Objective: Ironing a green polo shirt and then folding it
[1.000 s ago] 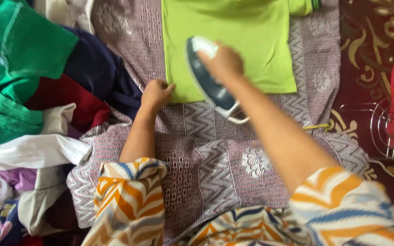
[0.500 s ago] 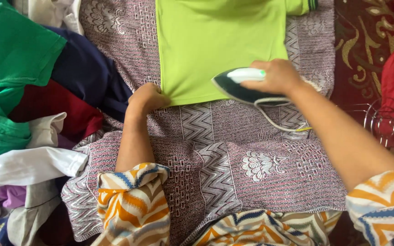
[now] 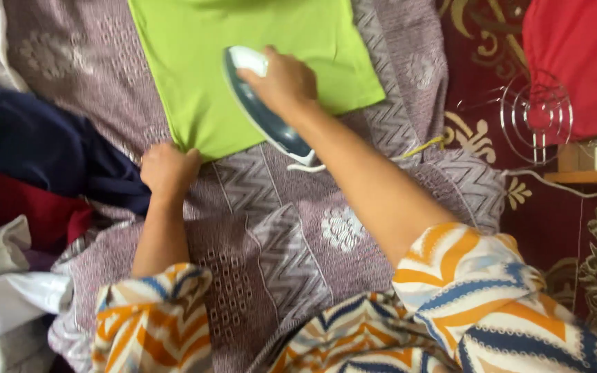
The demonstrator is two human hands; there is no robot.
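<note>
A lime green garment [image 3: 243,48] lies flat on a purple patterned cloth [image 3: 291,235]. My right hand [image 3: 281,83] grips the handle of a white and dark blue clothes iron [image 3: 260,110], which rests on the garment's lower middle with its tip pointing up and left. My left hand [image 3: 167,169] is closed in a fist, pinching the garment's near left corner against the cloth. Both my sleeves are striped orange, blue and white.
A heap of clothes, navy [image 3: 50,155], dark red [image 3: 15,207], green and white [image 3: 8,304], lies at the left. At the right sit a red cloth [image 3: 582,55], a wire iron stand [image 3: 537,114], a wooden ledge [image 3: 589,176] and a maroon patterned rug [image 3: 561,235].
The iron moved from the garment's lower right edge up and left onto its middle, turning its tip upward. The view shifted right. My left hand kept hold of the corner.
</note>
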